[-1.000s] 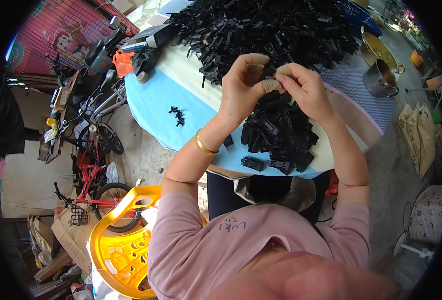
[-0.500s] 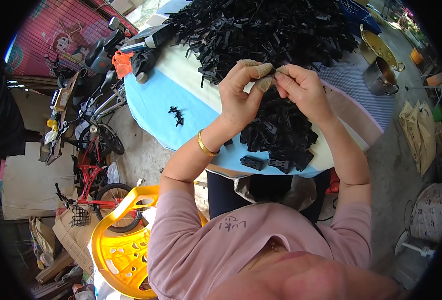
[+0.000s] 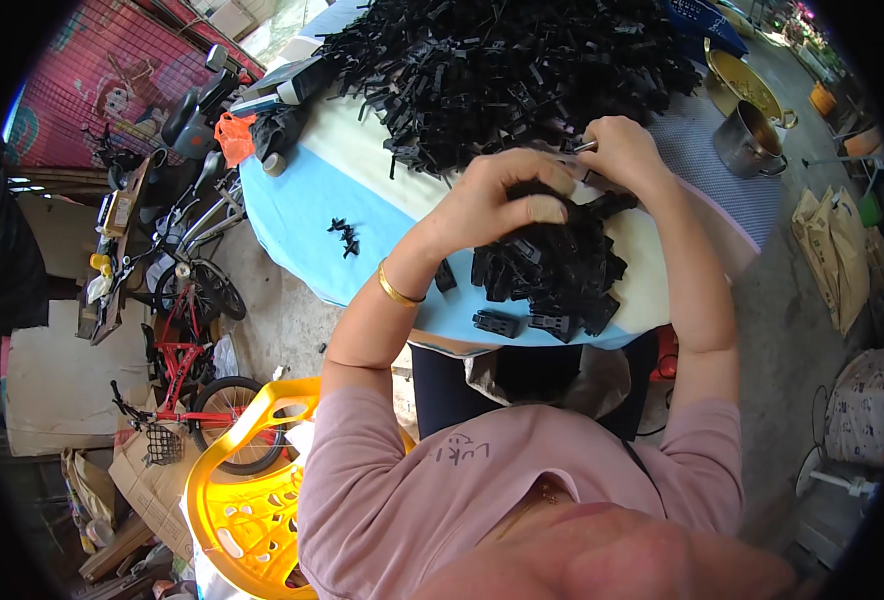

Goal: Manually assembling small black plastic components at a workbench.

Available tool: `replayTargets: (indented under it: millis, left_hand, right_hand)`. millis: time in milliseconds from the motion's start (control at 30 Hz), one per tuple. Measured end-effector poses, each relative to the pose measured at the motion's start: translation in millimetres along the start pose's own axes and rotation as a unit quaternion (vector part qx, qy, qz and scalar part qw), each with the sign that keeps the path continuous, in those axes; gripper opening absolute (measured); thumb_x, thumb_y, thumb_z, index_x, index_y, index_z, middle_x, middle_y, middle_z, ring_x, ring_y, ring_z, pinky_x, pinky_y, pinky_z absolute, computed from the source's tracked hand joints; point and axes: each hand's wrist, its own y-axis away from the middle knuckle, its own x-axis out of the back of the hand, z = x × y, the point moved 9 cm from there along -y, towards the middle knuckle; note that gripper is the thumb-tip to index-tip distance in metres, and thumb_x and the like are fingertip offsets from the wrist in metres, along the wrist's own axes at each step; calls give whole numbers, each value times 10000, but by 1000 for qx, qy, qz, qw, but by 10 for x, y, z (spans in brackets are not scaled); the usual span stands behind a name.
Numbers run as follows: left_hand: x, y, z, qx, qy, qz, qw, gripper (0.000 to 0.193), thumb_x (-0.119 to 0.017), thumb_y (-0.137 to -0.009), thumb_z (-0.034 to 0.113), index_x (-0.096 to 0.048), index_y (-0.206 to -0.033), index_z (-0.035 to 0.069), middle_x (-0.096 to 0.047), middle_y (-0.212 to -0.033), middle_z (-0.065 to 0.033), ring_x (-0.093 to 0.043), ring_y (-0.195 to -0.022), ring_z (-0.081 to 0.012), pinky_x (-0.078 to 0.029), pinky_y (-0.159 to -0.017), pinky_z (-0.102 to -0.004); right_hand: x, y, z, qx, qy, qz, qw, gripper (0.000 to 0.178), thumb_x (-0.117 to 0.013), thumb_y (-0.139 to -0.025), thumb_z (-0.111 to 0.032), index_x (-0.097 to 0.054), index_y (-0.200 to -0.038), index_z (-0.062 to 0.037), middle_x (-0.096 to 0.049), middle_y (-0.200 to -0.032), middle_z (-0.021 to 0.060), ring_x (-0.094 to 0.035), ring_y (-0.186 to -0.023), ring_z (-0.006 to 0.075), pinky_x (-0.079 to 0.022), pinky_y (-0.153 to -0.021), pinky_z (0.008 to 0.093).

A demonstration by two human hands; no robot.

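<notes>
The small pile of black plastic parts lies at the table's near edge; just over its far side the left hand curves, thumb and fingers apart, though I cannot tell whether it has hold of a part; to its right, the right hand is closed round a slim grey piece; beyond spreads a large black heap; a metal pot stands far right.
</notes>
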Motion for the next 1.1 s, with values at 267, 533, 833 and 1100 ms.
replayTargets:
  millis: [267,533,833,1100]
  left_hand:
    - [284,86,-222,60,-5,217,974,707,-704,-676,-35,-352,-1288,10,-456,-1237,-105,-502,-1068,-169,-409,-951,-323]
    - [508,150,-253,18,219,296,930,389,-574,-776,-76,-492,-1152,-18,-592,-1021,-102,-567,-889,-123,-487,-780,-248]
    - [405,177,-236,68,109,282,951,382,-605,-764,-63,-506,-1131,-31,-610,-937,-83,-579,-768,-86,-489,-715,-214]
    - [371,173,-260,86,116,271,952,336,-579,-780,-75,-506,-1107,-49,-607,-943,-107,-589,-766,-107,-502,-739,-237]
  right_hand:
    - [214,239,-487,84,-505,25,859,198,-638,-782,-163,-651,-882,7,-599,-690,-1,-511,-593,47,-389,-529,183]
    - [303,292,-540,113,-648,33,752,206,-519,-881,-138,-577,-1033,-12,-482,-642,-45,-376,-522,-8,-270,-451,146]
    - [440,433,-710,185,-501,76,842,193,-506,-888,-139,-611,-950,10,-516,-661,-20,-454,-592,41,-365,-528,174]
    - [459,461,-731,186,-483,78,852,164,-522,-874,-109,-615,-904,22,-509,-611,-15,-452,-559,43,-367,-514,180]
